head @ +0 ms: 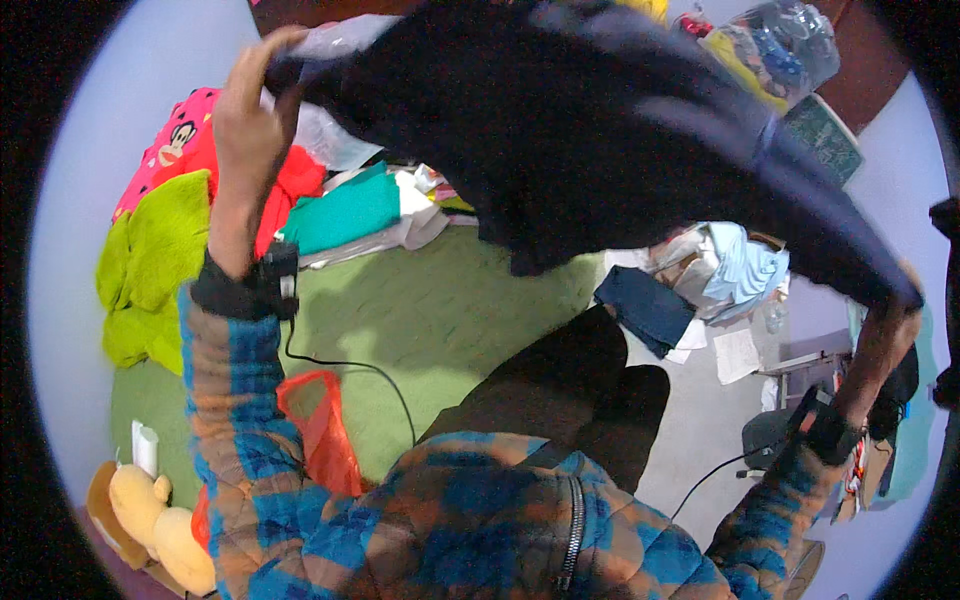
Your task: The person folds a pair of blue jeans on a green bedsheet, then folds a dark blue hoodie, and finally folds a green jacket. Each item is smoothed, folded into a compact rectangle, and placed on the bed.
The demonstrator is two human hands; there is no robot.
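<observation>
A dark piece of cloth, blurred in parts, is spread in the air between my raised hands. My left hand, at the upper left, grips one end of it. At the right, my right hand holds the opposite end, its fingers mostly hidden by the cloth. Below the cloth lies a green bed surface or mat. A folded teal cloth lies on white items near its far edge, and a folded navy cloth lies right of my dark-trousered legs.
A lime-green plush blanket and a pink cloth with a monkey face are piled left. A red plastic bag is beside my left arm, and a yellow plush toy lies lower left. Light blue cloth is heaped right.
</observation>
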